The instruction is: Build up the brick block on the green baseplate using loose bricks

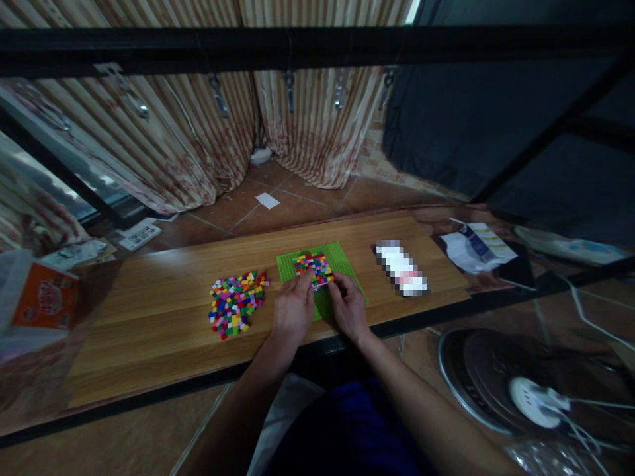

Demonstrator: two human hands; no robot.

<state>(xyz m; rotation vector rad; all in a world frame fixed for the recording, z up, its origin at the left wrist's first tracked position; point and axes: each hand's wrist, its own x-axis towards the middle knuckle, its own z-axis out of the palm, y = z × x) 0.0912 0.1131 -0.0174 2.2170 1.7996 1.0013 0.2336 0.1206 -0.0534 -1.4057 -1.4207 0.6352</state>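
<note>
A green studded baseplate [290,261] lies on the wooden board. On it sits a tight patch of small multicoloured toy bricks [317,263]. My left hand [294,307] is at the near left side of the patch, its fingers closed together over the bricks. At the near right corner, my right hand [350,307] has thumb and fingers curled in, touching the patch's edge. Anything between the fingers of either hand is too small or hidden to name. To the left of the baseplate lies a loose heap of mixed toy bricks [237,301].
A phone with a blurred screen [401,268] lies right of the baseplate on the wooden board [159,317]. Papers [476,248] are beyond its right end. An orange box [45,297] stands at the left. A dark bar [317,49] crosses above, with clips hanging from it.
</note>
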